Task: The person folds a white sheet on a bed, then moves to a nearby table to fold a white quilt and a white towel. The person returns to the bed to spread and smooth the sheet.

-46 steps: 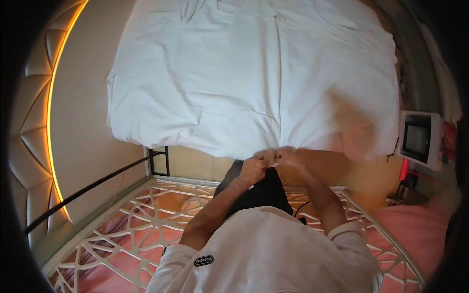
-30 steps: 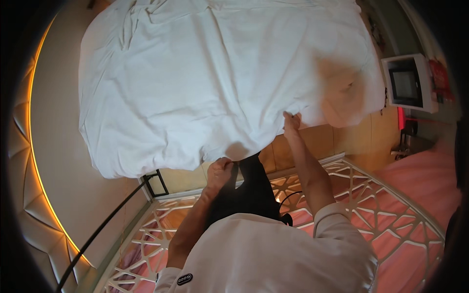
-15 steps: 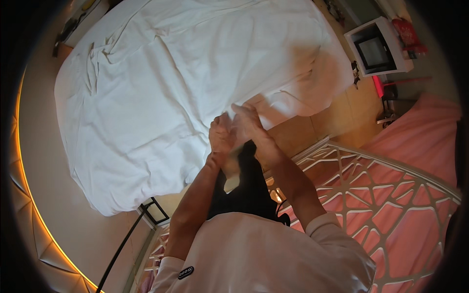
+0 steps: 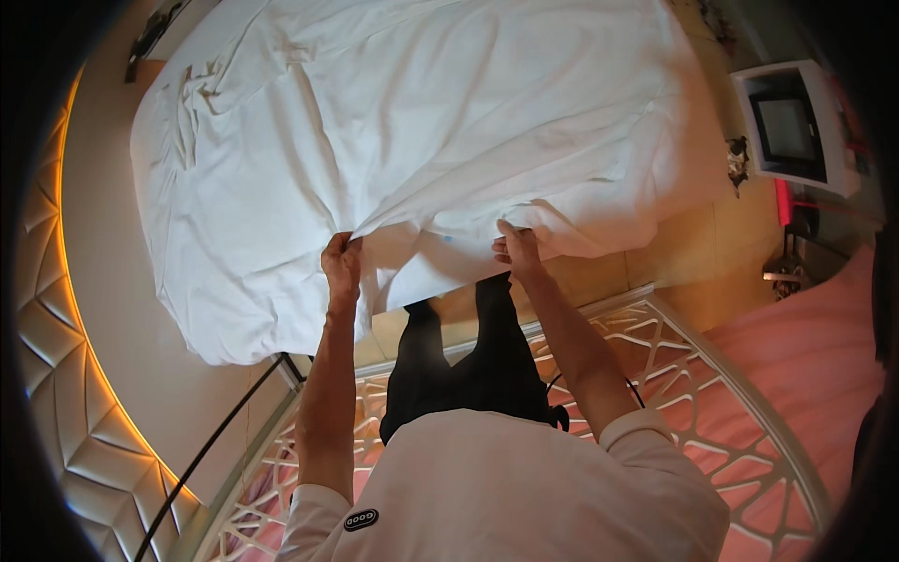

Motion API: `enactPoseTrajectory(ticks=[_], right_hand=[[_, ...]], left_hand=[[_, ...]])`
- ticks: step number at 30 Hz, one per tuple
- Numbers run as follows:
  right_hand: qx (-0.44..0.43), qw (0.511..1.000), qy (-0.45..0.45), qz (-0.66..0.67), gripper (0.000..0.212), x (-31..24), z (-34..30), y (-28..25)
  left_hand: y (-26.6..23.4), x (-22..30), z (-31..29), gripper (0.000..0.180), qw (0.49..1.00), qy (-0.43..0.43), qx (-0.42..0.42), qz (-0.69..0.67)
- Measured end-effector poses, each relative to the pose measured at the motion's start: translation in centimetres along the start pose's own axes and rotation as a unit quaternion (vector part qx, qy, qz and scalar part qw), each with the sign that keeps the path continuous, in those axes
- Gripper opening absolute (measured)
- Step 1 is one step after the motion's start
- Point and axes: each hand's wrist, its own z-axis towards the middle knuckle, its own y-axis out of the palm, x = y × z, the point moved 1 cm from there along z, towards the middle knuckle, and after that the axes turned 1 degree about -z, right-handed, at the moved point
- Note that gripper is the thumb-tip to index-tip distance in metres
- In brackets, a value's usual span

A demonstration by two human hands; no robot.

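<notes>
A wrinkled white bed sheet (image 4: 281, 178) covers the bed in front of me. My left hand (image 4: 342, 267) pinches its near edge, and taut folds fan out from those fingers toward the far right. Some way to the right, my right hand (image 4: 518, 248) is closed on the sheet at the near side, thumb pointing forward and fingers curled. Between the hands the sheet is pulled back, and a pale side panel of the bed shows below it.
Behind and beside me runs a white lattice panel (image 4: 693, 351) with pink fabric (image 4: 796, 361) beyond. A padded headboard with a lit rim (image 4: 103, 417) curves along the left. At the far right stands a white cabinet with a dark-framed front (image 4: 791, 126). A black cable (image 4: 211, 459) crosses the lower left.
My hands were close together at the bed's near edge and have moved apart, left hand leftward, right hand rightward. The sheet between them is now drawn taut. The view has shifted.
</notes>
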Motion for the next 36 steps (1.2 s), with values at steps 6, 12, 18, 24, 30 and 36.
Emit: enactPoseTrajectory(ticks=[6,12,18,24,30,36], right_hand=[[-0.247,0.953,-0.101,-0.141,0.021,-1.3,-2.6,-3.2],[-0.279,0.939,-0.018,-0.197,0.027,-4.0,-13.0,-9.8],[-0.092,0.964,-0.199,-0.152,0.027,-3.3,-16.9,-16.5],[-0.257,0.942,-0.213,-0.033,0.028,-8.9,-18.6,-12.2],[-0.352,0.881,-0.136,-0.287,0.038,-13.7,-18.2,-11.0],[-0.551,0.712,-0.151,-0.408,0.063,-16.6,-16.1,-13.5]], left_hand=[[0.7,0.0,0.4,0.01,0.997,0.042,0.064,0.009],[2.2,-2.3,0.3,0.012,0.985,0.087,0.114,0.096],[5.6,-4.4,-2.4,0.012,0.95,0.175,0.162,0.202],[9.1,-4.1,-10.9,0.024,0.935,0.111,0.232,0.245],[13.9,-2.4,-14.9,0.046,0.945,-0.187,0.222,-0.154],[16.4,-6.7,-14.2,0.026,0.906,-0.162,0.381,-0.082]])
